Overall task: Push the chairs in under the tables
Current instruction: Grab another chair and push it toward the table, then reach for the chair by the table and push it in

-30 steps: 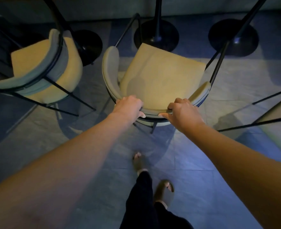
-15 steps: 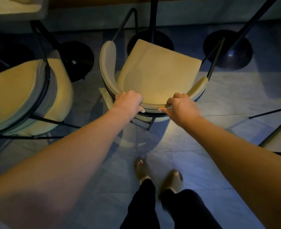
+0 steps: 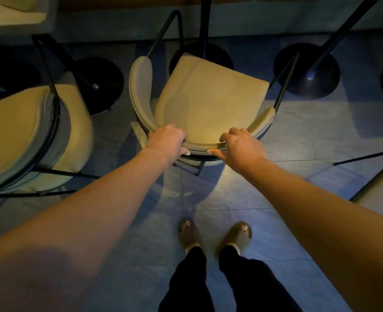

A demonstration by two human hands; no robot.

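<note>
A beige padded chair (image 3: 208, 97) with a curved backrest and thin black legs stands in front of me, its seat pointing away. The seat's front edge lies over the round black base (image 3: 222, 57) of a table pedestal. My left hand (image 3: 168, 140) grips the backrest rim on the left. On the right of the rim rests my right hand (image 3: 240, 147), thumb under it and fingers curled loosely over the top.
A second beige chair (image 3: 28, 131) stands close on the left. More black pedestal bases (image 3: 307, 70) (image 3: 100, 84) flank the chair. Part of another chair (image 3: 379, 194) shows at the right edge. My feet (image 3: 188, 233) in sandals stand on grey tiles.
The chair has slid away from me toward the pedestal. I stepped forward and my feet came together. My right fingers have loosened on the rim.
</note>
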